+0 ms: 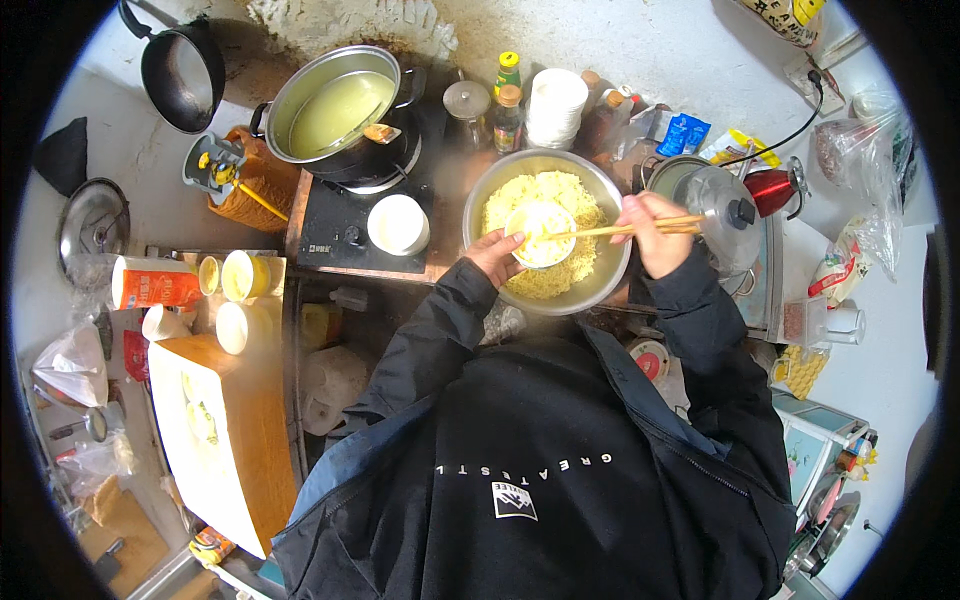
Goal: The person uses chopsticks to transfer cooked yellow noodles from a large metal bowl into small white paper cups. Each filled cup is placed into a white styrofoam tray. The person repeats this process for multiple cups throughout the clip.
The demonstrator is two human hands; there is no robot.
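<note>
My left hand point(495, 257) grips a small white bowl point(541, 259) by its left side, above a wide steel basin point(621, 281). Yellow noodles point(551, 187) fill much of the basin, and some lie in the bowl. In my right hand point(654, 234) is a pair of wooden chopsticks point(600, 231), held nearly level, with their tips inside the bowl. Behind the basin stands a stack of white bowls point(556, 109). More white bowls point(398, 225) sit on the black cooktop, left of the basin.
A large pot of pale yellow liquid point(345, 112) stands on the cooktop point(319, 225). Sauce bottles point(508, 116) and a lidded jar point(466, 105) line the wall. To the right are a glass-lidded pot point(720, 217) and a red thermos point(769, 191). A cardboard box point(255, 420) is at the left.
</note>
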